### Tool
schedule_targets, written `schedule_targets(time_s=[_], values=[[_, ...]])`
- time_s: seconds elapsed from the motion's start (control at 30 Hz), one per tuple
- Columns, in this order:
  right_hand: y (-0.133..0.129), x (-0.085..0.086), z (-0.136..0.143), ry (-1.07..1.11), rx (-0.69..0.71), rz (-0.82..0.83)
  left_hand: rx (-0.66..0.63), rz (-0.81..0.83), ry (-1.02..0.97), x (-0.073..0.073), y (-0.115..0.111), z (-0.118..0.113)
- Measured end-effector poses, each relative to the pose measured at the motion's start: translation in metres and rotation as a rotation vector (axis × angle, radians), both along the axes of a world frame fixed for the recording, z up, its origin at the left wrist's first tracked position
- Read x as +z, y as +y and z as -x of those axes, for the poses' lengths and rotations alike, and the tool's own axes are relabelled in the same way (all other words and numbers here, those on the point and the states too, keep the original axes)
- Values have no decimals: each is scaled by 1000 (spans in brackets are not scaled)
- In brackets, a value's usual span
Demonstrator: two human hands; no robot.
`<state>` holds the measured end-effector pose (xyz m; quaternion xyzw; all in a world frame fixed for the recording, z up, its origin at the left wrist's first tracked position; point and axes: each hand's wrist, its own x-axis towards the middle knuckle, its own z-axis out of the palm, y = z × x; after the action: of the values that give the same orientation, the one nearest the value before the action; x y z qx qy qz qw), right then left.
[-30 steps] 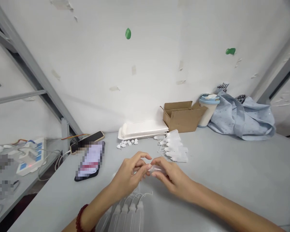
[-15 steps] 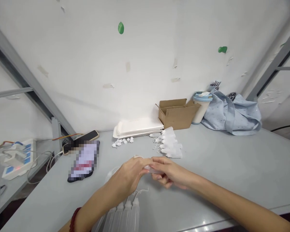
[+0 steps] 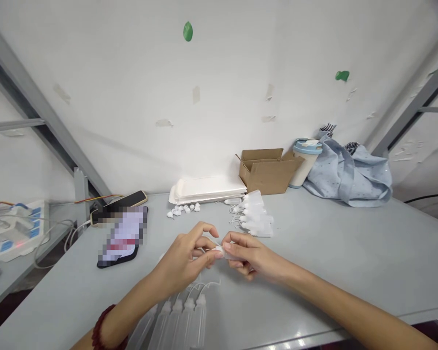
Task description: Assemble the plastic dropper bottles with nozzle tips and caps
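Observation:
My right hand [image 3: 253, 255] is closed around a small translucent bottle [image 3: 229, 253], mostly hidden by its fingers. At the bottle's white top, the thumb and a fingertip of my left hand [image 3: 190, 255] pinch the cap [image 3: 219, 250], and the index finger is raised in a curve. Below my hands lie several larger clear bottles [image 3: 186, 321] with thin white tubes on their tops. Several small frosted bottles [image 3: 257, 218] form a pile beyond my right hand. Small white caps [image 3: 184, 209] are scattered left of that pile.
A stack of white trays [image 3: 208, 189] stands against the wall beside an open cardboard box [image 3: 268, 175]. Right of it are a lidded cup [image 3: 303, 165] and a blue fabric bag [image 3: 350, 172]. Two phones [image 3: 123, 238] and a power strip [image 3: 22, 231] are at left.
My left hand has shifted slightly left, its index finger lifting off, so the white bottle top now shows between both hands. The view has moved a little.

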<state>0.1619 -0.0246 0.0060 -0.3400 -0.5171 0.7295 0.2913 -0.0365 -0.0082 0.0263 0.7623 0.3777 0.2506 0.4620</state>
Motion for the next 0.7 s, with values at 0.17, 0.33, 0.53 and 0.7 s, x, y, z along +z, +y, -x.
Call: schedule_targets(time_s=[0.17,0.33,0.53,0.7], values=[[2,1,-2,-37,-15,15,3,-273,107,-6,0,-1],[3,1,-1,-56,-64,-41,33,-351,118,-7,2,0],[0,2,3,-115,-155,-197,98,-290,213,-1,3,0],[-1,0,4,-133,-160,-245,113,-103,207,-1,2,-1]])
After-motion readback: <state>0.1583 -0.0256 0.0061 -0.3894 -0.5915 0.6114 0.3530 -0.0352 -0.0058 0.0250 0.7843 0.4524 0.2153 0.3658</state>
